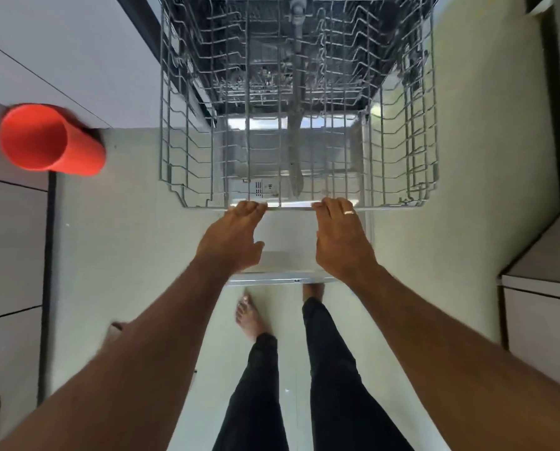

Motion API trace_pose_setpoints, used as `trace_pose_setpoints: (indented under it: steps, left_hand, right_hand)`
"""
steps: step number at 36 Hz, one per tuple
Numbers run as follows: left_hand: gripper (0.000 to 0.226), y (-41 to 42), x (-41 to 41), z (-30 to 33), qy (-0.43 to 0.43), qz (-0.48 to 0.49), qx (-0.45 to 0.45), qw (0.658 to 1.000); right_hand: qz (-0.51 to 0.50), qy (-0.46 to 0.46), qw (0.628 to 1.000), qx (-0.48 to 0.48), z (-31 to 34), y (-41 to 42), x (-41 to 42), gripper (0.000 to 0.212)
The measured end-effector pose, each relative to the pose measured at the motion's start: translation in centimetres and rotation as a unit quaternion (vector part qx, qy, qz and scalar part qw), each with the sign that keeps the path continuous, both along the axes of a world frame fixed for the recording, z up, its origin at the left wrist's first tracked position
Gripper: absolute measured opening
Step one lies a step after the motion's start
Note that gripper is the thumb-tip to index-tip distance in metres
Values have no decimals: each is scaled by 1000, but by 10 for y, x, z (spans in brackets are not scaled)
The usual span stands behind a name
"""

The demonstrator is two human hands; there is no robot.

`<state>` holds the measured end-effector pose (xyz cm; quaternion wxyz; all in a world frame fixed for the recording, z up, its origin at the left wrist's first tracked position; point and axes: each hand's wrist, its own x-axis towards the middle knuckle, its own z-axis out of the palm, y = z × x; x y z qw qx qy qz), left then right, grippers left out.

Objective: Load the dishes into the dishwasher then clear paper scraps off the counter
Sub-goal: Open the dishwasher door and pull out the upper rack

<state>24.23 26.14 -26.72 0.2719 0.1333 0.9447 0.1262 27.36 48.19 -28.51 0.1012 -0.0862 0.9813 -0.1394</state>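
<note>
I look straight down at a grey wire dishwasher rack [402,125] pulled out over the open dishwasher door [285,265]. The rack holds no dishes. My left hand [236,236] grips the rack's front rail with curled fingers. My right hand [340,236], with a ring on one finger, grips the same rail a little to the right. A red cup [49,139] stands on the white counter [8,229] at the left, near the counter's edge.
White cabinet fronts [77,53] run along the left and another counter corner [545,255] juts in at the right. My legs and bare feet [249,317] stand on the pale floor just behind the open door.
</note>
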Motion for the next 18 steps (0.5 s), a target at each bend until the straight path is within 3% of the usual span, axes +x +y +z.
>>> trace_pose_setpoints:
  steps: [18]
  left_hand:
    - [77, 0, 32, 12, -13, -5, -1, 1000]
  right_hand:
    - [-19, -48, 999, 2, 15, -7, 34, 64]
